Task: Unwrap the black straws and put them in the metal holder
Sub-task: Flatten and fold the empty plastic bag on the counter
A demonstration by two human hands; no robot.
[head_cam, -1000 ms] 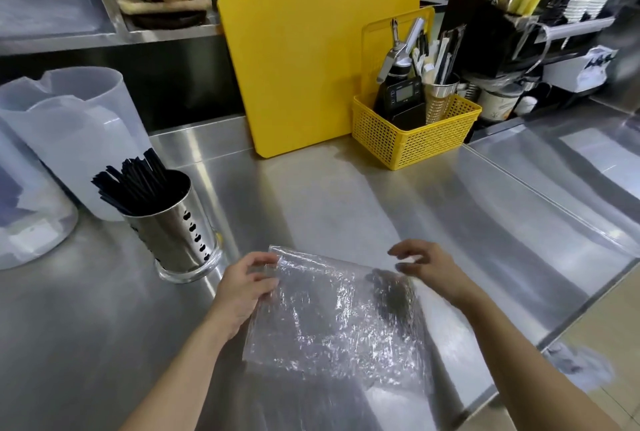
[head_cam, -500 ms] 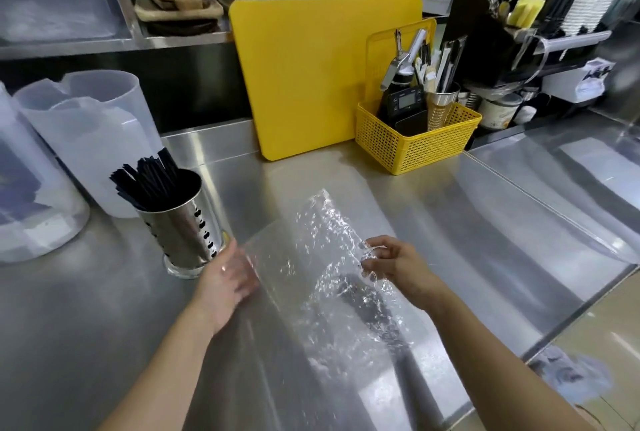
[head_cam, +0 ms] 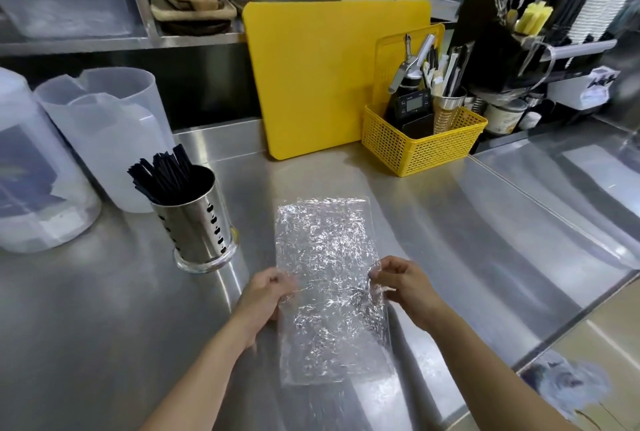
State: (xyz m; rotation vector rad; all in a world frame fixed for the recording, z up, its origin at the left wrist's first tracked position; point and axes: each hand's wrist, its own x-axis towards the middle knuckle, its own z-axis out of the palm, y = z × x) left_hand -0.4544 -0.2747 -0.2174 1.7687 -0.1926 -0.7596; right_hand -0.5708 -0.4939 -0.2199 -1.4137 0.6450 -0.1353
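Observation:
A bundle of black straws (head_cam: 162, 172) stands in the perforated metal holder (head_cam: 197, 226) on the steel counter, left of centre. A crinkled clear plastic wrapper (head_cam: 325, 257) lies stretched flat and lengthwise on the counter in front of me, with no straws inside it. My left hand (head_cam: 265, 295) pinches the wrapper's left edge. My right hand (head_cam: 401, 283) pinches its right edge. Both hands sit about midway along the wrapper, just right of the holder.
Translucent plastic jugs (head_cam: 104, 129) stand behind and left of the holder. A yellow cutting board (head_cam: 311, 81) leans on the back wall beside a yellow basket (head_cam: 420, 146) of tools. The steel counter (head_cam: 485, 223) ends at an edge on the right.
The wrapper was held up and crumpled between my hands; now it is turned lengthwise and spread flat on the counter, with both hands gripping its side edges.

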